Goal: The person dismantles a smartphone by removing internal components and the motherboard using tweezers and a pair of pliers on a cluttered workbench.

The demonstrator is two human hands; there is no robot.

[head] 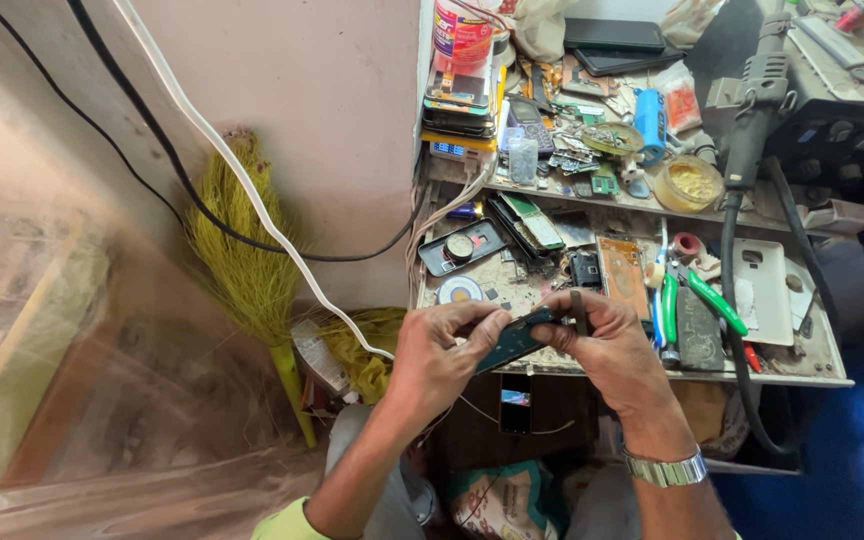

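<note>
Both my hands are raised together over the front edge of a cluttered workbench (552,360). My left hand (442,355) grips the lower end of a small dark teal circuit board (514,338) between thumb and fingers. My right hand (607,345) holds the board's upper end and also pinches a thin dark tool (578,312) that stands upright against it. A metal watch (664,468) sits on my right wrist. Part of the board is hidden by my fingers.
The bench holds green-handled pliers (717,300), an orange circuit board (622,268), a white phone shell (767,285), a round disc (460,290) and a dark tray (462,247). A shelf behind carries stacked phones (460,100). A yellow broom (247,260) leans on the wall.
</note>
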